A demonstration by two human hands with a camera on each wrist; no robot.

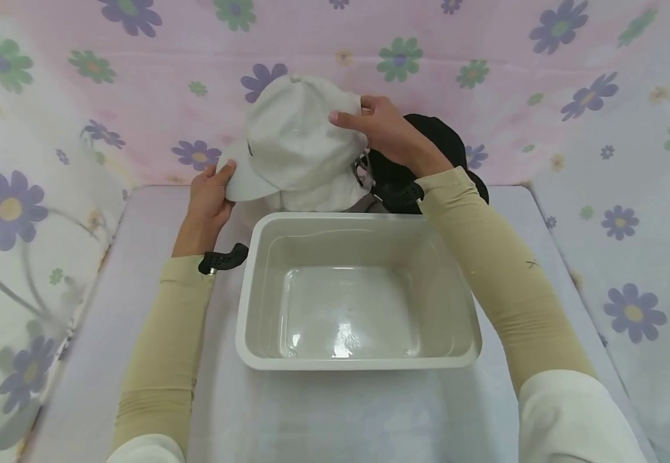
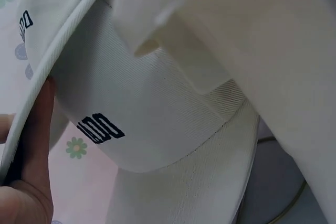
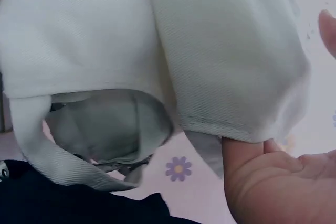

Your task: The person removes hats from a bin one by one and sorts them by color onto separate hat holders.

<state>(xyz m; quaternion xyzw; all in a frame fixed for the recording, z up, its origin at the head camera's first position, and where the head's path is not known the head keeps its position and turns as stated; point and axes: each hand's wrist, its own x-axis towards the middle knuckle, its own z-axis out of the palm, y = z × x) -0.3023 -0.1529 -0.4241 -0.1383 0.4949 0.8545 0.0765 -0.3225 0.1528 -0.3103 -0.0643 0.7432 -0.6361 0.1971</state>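
Observation:
My left hand (image 1: 208,199) pinches the brim of a white baseball cap (image 1: 300,128) between thumb and fingers. On the cap's other side, my right hand (image 1: 389,132) grips the lower edge of the crown, thumb outside and fingers tucked under it. Dark lettering marks the front. Partly covered by this cap is another white cap (image 1: 320,199); the left wrist view shows similar lettering on its crown (image 2: 157,103), and the right wrist view its back opening and strap (image 3: 79,166). A black cap (image 1: 442,141) lies behind my right wrist, partly hidden by it.
A cream plastic tub (image 1: 358,364), with nothing inside, stands on the pale table (image 1: 335,418) in front of the caps. Flower-printed cloth (image 1: 335,38) rises behind the table and along both sides. My forearms reach past the tub, the right one over its corner.

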